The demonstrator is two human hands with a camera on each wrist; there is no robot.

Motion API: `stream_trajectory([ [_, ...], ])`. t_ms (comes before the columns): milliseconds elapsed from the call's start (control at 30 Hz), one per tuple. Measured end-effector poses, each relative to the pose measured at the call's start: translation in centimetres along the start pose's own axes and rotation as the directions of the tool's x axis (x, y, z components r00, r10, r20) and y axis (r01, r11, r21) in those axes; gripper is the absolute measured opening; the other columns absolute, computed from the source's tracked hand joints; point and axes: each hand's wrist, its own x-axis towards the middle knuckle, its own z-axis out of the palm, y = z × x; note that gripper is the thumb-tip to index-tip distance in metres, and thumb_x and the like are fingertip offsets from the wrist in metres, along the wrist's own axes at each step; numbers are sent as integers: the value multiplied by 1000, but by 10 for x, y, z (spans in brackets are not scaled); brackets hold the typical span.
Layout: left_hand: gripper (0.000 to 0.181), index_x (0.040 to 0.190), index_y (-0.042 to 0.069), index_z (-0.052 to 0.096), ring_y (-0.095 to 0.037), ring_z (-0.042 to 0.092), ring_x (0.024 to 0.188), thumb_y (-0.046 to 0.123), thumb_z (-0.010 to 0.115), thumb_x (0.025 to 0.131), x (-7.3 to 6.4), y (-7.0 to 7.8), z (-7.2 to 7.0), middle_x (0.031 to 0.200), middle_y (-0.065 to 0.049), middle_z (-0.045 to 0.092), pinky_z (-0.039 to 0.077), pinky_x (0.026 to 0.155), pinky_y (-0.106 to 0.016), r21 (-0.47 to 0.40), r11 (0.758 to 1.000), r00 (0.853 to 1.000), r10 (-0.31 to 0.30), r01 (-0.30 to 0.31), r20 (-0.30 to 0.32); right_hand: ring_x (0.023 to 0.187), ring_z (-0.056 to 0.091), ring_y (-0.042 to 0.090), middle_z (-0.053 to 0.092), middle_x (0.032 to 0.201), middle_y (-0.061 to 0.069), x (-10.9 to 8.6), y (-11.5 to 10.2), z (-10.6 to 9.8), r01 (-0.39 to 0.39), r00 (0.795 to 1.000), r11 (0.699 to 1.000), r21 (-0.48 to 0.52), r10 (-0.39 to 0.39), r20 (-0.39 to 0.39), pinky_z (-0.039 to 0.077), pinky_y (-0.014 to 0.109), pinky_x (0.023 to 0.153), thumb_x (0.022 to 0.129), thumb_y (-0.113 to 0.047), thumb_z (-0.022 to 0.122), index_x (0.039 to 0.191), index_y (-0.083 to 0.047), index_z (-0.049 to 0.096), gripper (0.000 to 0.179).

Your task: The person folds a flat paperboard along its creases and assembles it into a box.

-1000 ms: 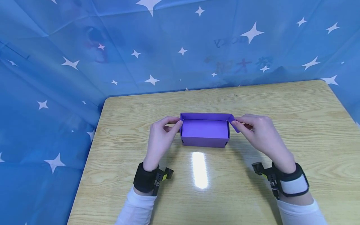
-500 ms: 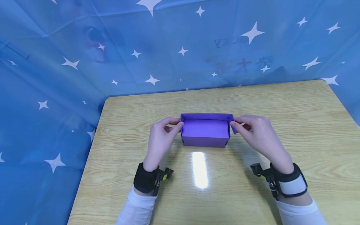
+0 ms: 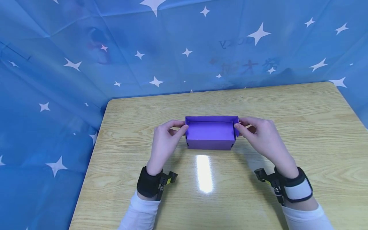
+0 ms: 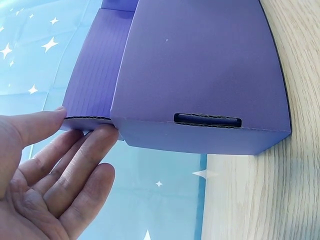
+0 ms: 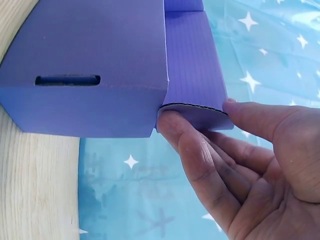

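A purple cardboard box [image 3: 210,144] stands open-topped on the table, its interior facing up in the head view. My left hand [image 3: 166,137] pinches a flap at the box's left end, thumb on the edge and fingers behind it. In the left wrist view that flap [image 4: 97,70] shows a corrugated edge beside the thumb. On the other end, my right hand [image 3: 263,135] pinches the matching flap [image 5: 192,60] between thumb and fingers. A narrow slot [image 5: 67,80] runs along the fold of the box in the right wrist view.
The wood-grain table [image 3: 129,191] carries a bright light reflection in front of the box. A blue cloth [image 3: 172,32] with white stars hangs behind the table and along its left. Black camera straps [image 3: 149,182] circle both wrists.
My right hand has moved slightly left, swinging the right flap inward from an outward slant to nearly in line with the box's end. The left hand has barely shifted.
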Motion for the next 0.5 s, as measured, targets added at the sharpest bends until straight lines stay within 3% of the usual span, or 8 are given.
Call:
stream_trajectory([
  [167,22,112,7,81,-36,79,86,23,74,99,0,0,0,110,-12,82,50,61,-18,-1,1000,1000,9,-9,-1,76,77,26,80,99,19,0,-1,0,-37,999,999,31,36,30,53,20,59,103,-20,67,128,2,72,34],
  [500,21,112,6,81,-36,79,86,20,75,98,-1,-2,2,110,-14,82,51,61,-18,15,999,999,29,-29,-16,75,78,25,79,99,20,0,-2,0,-63,997,996,64,61,42,53,19,59,104,-21,67,130,2,71,35],
])
